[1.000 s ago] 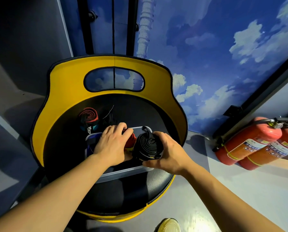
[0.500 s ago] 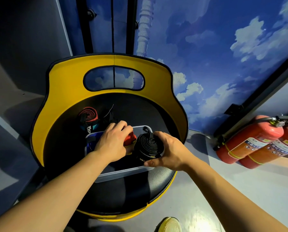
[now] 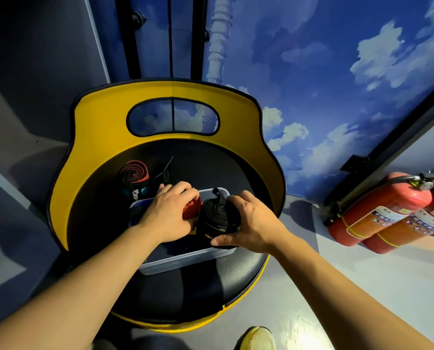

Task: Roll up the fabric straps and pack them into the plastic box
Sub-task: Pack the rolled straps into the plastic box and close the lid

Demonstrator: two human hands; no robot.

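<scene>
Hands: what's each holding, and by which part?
Right hand grips the black roll round its side. Left hand holds the red roll from above, inside the box.

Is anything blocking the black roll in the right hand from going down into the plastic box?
Partly. The left hand, gripping a red roll, fills the box's middle beside the black roll held by the right hand. The plastic box looks open beneath the roll at its right end.
</scene>
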